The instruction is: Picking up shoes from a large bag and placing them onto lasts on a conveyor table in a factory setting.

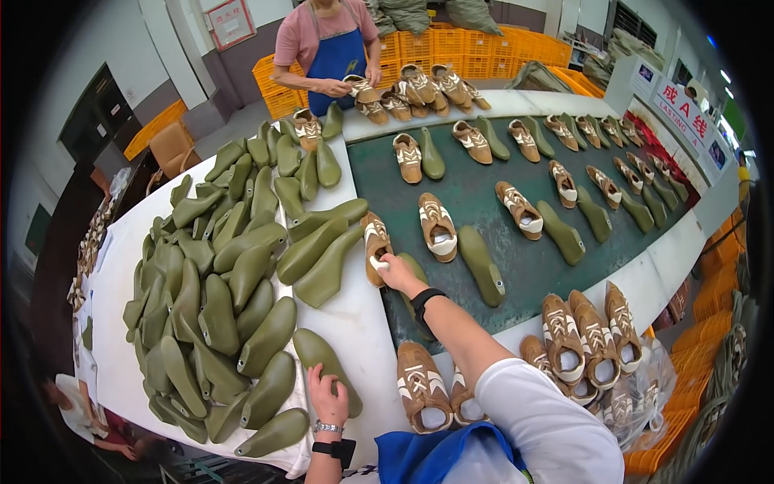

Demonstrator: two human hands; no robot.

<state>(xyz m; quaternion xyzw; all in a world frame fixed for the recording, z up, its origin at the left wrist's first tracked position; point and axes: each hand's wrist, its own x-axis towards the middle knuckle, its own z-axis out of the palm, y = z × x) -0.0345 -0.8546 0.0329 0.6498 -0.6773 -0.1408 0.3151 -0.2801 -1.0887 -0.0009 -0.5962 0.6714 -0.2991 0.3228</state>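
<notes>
My right hand (401,274) reaches forward and grips the heel end of a brown lace-up shoe (376,235) with white stripes, at the left edge of the green conveyor belt (439,310). A green shoe last (414,274) lies beside that shoe, partly hidden by my right arm. Close to me, my left hand (328,401) is at the lower end of another green last (326,355), fingers bent but apart; whether it touches the last is hard to tell. A large heap of green lasts (218,298) covers the white table to the left.
Shoes paired with lasts stand in rows along the belt. Brown shoes (423,387) sit on the near ledge, more (592,339) at right. Across the table a person in a blue apron (330,60) holds a shoe. Orange crates (451,52) stand behind.
</notes>
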